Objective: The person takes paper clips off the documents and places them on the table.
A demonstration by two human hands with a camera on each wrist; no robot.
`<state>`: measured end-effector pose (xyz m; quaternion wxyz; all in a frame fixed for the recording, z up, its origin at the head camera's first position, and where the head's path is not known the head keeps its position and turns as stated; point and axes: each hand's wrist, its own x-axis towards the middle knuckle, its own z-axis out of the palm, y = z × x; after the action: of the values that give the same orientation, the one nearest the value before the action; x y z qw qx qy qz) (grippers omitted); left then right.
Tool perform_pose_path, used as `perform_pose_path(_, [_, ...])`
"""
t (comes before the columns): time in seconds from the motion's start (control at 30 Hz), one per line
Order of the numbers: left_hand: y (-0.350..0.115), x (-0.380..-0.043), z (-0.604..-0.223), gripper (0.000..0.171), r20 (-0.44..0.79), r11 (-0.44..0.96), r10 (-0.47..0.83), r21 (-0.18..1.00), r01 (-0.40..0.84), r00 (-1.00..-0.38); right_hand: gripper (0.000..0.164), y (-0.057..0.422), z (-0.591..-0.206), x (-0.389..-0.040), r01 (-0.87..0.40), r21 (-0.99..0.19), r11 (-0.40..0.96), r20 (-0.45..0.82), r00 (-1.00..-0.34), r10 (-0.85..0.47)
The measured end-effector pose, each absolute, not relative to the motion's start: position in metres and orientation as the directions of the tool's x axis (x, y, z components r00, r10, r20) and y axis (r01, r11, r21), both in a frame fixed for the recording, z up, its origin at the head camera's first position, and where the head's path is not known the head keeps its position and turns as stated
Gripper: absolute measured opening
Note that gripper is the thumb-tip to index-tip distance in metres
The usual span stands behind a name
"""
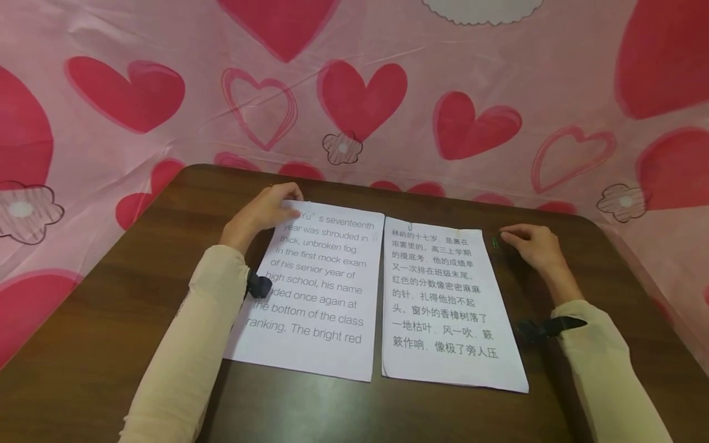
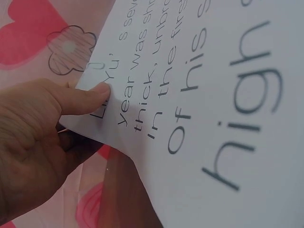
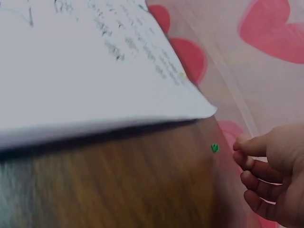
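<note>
My left hand point(image 1: 271, 206) pinches the upper left corner of a paper with large English print point(image 1: 321, 295), thumb on top and fingers underneath. In the left wrist view a pale paper clip point(image 2: 95, 65) sits at that paper's top edge, just beyond the thumb. My right hand point(image 1: 532, 246) hovers at the right, its fingers loosely bent and holding nothing visible. A small green paper clip point(image 1: 495, 243) lies on the table just off its fingertips. Between the hands lies a paper stack with Chinese print point(image 1: 443, 307), a dark clip point(image 1: 410, 226) and a yellow clip point(image 1: 457, 233) at its top edge.
Both papers lie side by side on a dark brown wooden table point(image 1: 299, 406), with a narrow gap between them. Behind the table hangs a pink cloth with red hearts point(image 1: 362, 98). Black straps circle both wrists over pale sleeves point(image 1: 188, 332).
</note>
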<state>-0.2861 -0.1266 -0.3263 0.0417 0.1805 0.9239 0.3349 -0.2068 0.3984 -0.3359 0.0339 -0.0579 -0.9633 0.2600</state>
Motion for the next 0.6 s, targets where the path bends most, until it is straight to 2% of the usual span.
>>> perform_pose_path(0.3, [-0.125, -0.286, -0.327, 0.024, 0.029, 0.712, 0.353, 0.64, 0.288, -0.935, 0.055, 0.367, -0.324, -0.216, 0.057, -0.592, 0.804, 0.164, -0.968, 0.19])
perform_pose_path(0.6, [-0.124, -0.285, -0.326, 0.025, 0.036, 0.704, 0.354, 0.647, 0.292, -0.934, 0.047, 0.314, -0.311, -0.227, -0.081, -0.598, 0.797, 0.172, -0.985, 0.029])
